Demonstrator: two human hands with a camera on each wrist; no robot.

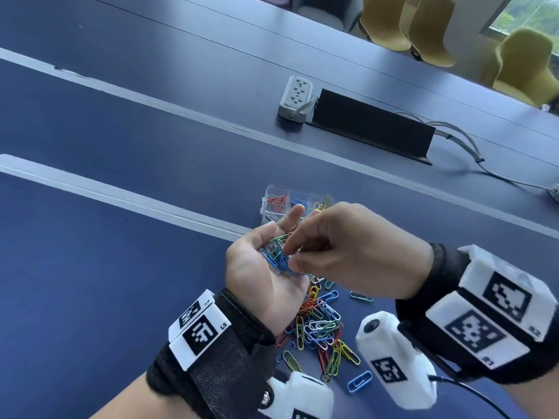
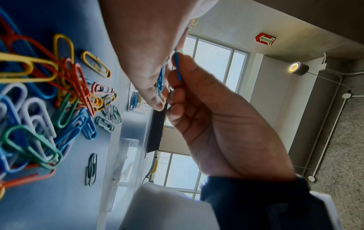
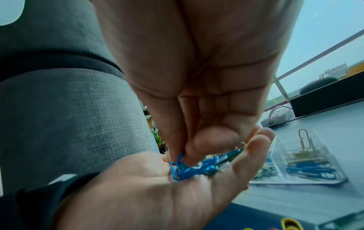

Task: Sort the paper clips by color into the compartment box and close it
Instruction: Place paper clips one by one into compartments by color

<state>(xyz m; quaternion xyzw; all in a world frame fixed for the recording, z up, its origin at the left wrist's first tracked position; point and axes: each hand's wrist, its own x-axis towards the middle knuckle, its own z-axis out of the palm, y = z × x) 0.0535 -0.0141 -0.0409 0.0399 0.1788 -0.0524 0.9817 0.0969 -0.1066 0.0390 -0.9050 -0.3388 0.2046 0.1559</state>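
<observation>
Right hand [image 1: 341, 249] is pinching a blue clip out of the clips [image 1: 279, 255] lying on the left hand [image 1: 266, 267], which is cupping them palm-up. Clips are looking light, slick and tangle-prone; best gripping one by its end loop. Box [image 1: 298, 201] is sitting open just beyond, the pile [image 1: 320, 325] below.

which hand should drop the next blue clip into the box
Right. The right hand already pinches into the clips cupped in the upturned left hand, which works as a tray. The compartment box lies open just beyond both.
</observation>
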